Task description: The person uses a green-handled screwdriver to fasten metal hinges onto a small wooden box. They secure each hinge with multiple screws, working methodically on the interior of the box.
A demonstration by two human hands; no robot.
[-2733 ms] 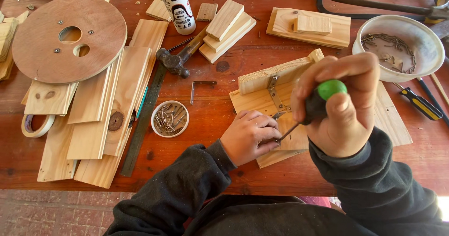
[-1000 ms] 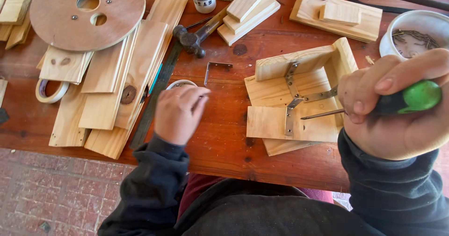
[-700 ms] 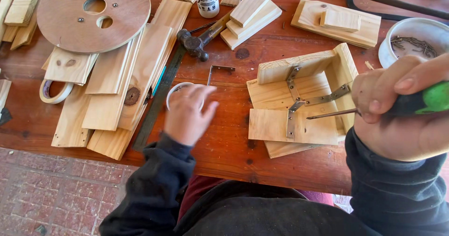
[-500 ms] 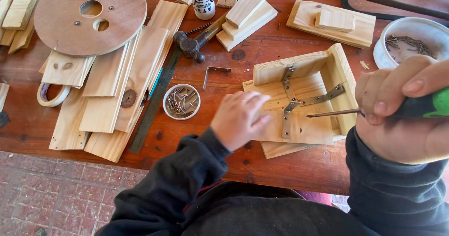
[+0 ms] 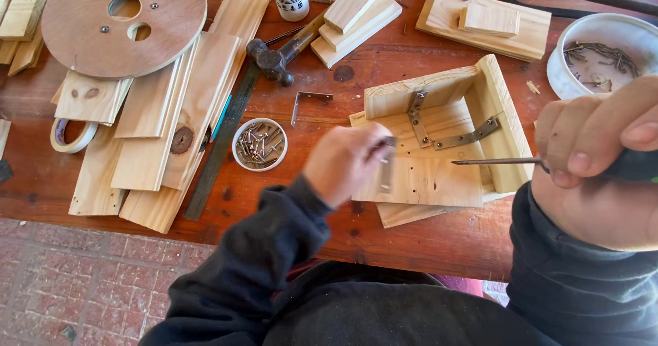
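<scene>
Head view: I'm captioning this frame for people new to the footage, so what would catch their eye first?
First, the right hand, large at the right edge, gripping a screwdriver whose tip points at the pale wooden box frame with metal brackets. The left hand, blurred, rests on that frame's front. Top left, a round wooden disc with holes lies over stacked planks, beside a small dish of screws.

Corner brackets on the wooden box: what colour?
Dull grey metal brackets, clearest in the head view.

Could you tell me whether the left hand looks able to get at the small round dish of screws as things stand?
Probably yes: the left hand hovers just right of the dish of screws, with bare table between.
</scene>
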